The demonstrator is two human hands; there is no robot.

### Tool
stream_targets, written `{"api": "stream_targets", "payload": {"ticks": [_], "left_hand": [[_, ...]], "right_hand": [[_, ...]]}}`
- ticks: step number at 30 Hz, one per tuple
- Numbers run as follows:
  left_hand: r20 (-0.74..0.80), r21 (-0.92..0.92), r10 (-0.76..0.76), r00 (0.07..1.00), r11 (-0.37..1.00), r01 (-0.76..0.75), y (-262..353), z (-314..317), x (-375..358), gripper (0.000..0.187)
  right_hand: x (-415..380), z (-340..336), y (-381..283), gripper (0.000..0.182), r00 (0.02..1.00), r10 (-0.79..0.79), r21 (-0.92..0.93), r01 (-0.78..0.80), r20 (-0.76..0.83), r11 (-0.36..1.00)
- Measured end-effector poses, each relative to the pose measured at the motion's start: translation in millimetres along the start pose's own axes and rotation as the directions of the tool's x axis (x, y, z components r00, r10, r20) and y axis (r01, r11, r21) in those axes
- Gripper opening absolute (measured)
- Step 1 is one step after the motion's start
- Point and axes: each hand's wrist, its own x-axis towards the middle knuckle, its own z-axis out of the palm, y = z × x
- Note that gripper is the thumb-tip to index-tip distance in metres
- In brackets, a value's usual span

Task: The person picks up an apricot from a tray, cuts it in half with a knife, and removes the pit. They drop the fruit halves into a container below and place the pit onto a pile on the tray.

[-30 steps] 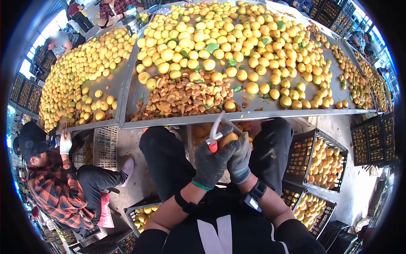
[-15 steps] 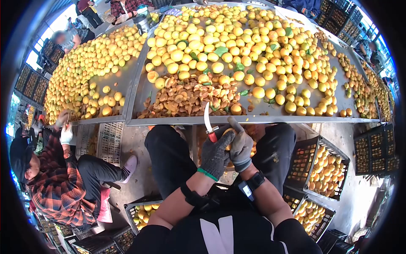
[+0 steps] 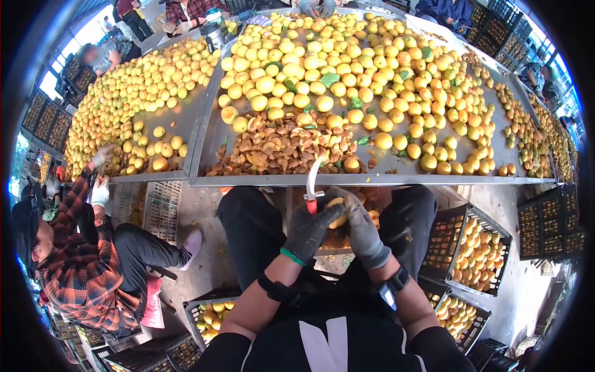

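My left hand (image 3: 305, 230), in a dark grey glove with a green cuff, is closed round the red handle of a curved knife (image 3: 312, 180). The blade points up past the metal table's edge. My right hand (image 3: 367, 228), in a lighter grey glove, grips an apricot (image 3: 336, 212) pressed between the two hands. Part of the fruit is hidden by the fingers. Just beyond the blade, a heap of brown-orange apricot pieces (image 3: 282, 149) lies at the near rim of the table. Whole apricots (image 3: 347, 62) cover much of the tabletop behind it.
The table's raised metal rim (image 3: 372, 180) runs in front of my knees. Crates of apricots stand at right (image 3: 480, 251) and at lower left (image 3: 214, 313). A co-worker in a plaid shirt (image 3: 87, 276) sits at left. Other people are around the far side.
Both hands have shifted slightly downward, the right one turning and wrapping further round the apricot. More of the fruit shows between the hands. Across the table, another person's gloved hands have come into view.
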Motion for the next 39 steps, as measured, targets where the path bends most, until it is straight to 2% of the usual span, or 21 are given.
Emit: {"api": "stream_targets", "payload": {"ticks": [1, 2, 3, 6, 10, 12, 19, 21, 22, 24, 28, 29, 30, 31, 32, 33, 34, 35, 36, 37, 39], "left_hand": [[0.001, 0.001, -0.001, 1.0, 1.0, 0.001, -2.6, -4.4, 1.0, 0.032], [0.056, 0.087, 0.108, 0.993, 0.99, -0.113, -9.3, -9.6, 2.4, 0.032], [0.121, 0.166, 0.21, 0.97, 0.959, -0.228, -13.6, -12.9, 3.4, 0.032], [0.124, 0.086, 0.27, 0.955, 0.956, -0.282, -21.7, -16.2, 4.1, 0.029], [0.039, 0.073, 0.23, 0.972, 0.97, -0.232, -19.3, -14.9, 0.1, 0.025], [-0.027, -0.035, 0.146, 0.989, 0.988, -0.147, -16.4, -14.7, -0.6, 0.025], [-0.068, -0.181, 0.06, 0.996, 0.981, -0.071, -23.3, -13.3, 0.7, 0.017], [-0.142, -0.498, -0.018, 0.99, 0.866, -0.055, -26.7, -14.7, 4.1, 0.011], [-0.14, -0.497, -0.016, 0.99, 0.866, -0.056, -28.4, -21.6, 6.6, 0.011], [0.005, -0.535, -0.09, 0.996, 0.841, 0.079, -31.7, -40.3, 11.1, 0.008], [0.031, -0.441, -0.123, 0.992, 0.889, 0.123, -54.3, -30.4, 30.2, 0.012], [0.031, -0.389, -0.258, 0.966, 0.887, 0.249, -61.4, -25.4, 34.7, 0.022], [0.028, -0.392, -0.256, 0.966, 0.886, 0.246, -69.0, -25.4, 42.7, 0.022], [0.052, -0.41, -0.29, 0.956, 0.866, 0.286, -74.8, -26.0, 50.5, 0.022], [0.078, -0.426, -0.324, 0.943, 0.844, 0.325, -81.2, -25.9, 57.5, 0.023], [0.018, -0.365, -0.281, 0.96, 0.892, 0.268, -76.8, -20.2, 58.0, 0.022], [0.016, -0.366, -0.282, 0.959, 0.891, 0.268, -75.1, -22.8, 60.6, 0.022], [0.073, -0.413, -0.248, 0.966, 0.874, 0.256, -72.8, -27.3, 63.8, 0.019], [0.127, -0.459, -0.215, 0.968, 0.853, 0.25, -70.8, -33.5, 66.3, 0.016], [0.124, -0.459, -0.223, 0.967, 0.851, 0.256, -57.5, -38.5, 63.2, 0.016], [0.127, -0.523, -0.052, 0.991, 0.845, 0.112, -24.8, -54.2, 52.9, 0.01]], "right_hand": [[-1.7, -0.6, 0.3, 0.047, 0.997, 0.076, 0.167, -0.081, 0.034, 0.983], [-4.2, -1.3, 0.2, 0.046, 0.986, 0.147, 0.327, -0.165, 0.08, 0.931], [-7.8, -1.9, -3.8, 0.047, 0.98, 0.169, 0.308, -0.194, 0.107, 0.931], [-13.1, -1.1, 0.5, 0.051, 0.963, 0.234, 0.279, -0.264, 0.134, 0.923], [-24.2, 13.2, -2.9, 0.053, 0.986, 0.127, 0.249, -0.15, 0.106, 0.957], [-25.1, 19.6, 3.6, 0.056, 0.995, 0.034, 0.35, -0.063, 0.09, 0.935], [-20.3, 2.2, 14.2, 0.052, 0.988, 0.051, 0.451, -0.113, 0.146, 0.886], [-19.2, -14.9, 12.1, 0.057, 0.953, -0.006, 0.016, 0.001, 0.301, 1.0], [-18.3, -17.9, 12.1, 0.057, 0.954, -0.008, 0.016, 0.004, 0.3, 1.0], [-16.3, -21.4, 13.4, 0.05, 0.94, 0.215, 0.209, -0.274, 0.266, 0.939], [-4.0, -16.4, 42.1, 0.045, 0.971, 0.198, 0.153, -0.217, 0.131, 0.964], [1.4, -21.3, 52.0, 0.044, 0.969, -0.101, -0.219, 0.152, 0.227, 0.964], [7.6, -25.8, 61.3, 0.043, 0.847, -0.327, -0.496, 0.516, 0.42, 0.699], [9.1, -26.8, 69.6, 0.04, 0.894, -0.225, -0.333, 0.363, 0.386, 0.871], [10.8, -27.6, 78.2, 0.04, 0.894, -0.225, -0.333, 0.362, 0.387, 0.871], [12.5, -26.3, 85.0, 0.037, 0.983, -0.032, -0.094, 0.049, 0.178, 0.994], [15.8, -26.3, 93.1, 0.035, 0.974, 0.226, 0.209, -0.226, 0.028, 0.951], [22.5, -31.9, 105.8, 0.035, 0.974, 0.226, 0.207, -0.228, 0.031, 0.951], [28.7, -41.0, 123.7, 0.035, 0.985, 0.13, -0.173, -0.148, -0.114, 0.974], [31.7, -47.2, 137.4, 0.034, 0.978, -0.011, -0.533, -0.104, -0.209, 0.84], [40.8, -57.8, 159.9, 0.035, 0.976, -0.022, -0.491, -0.09, -0.217, 0.867]]}}
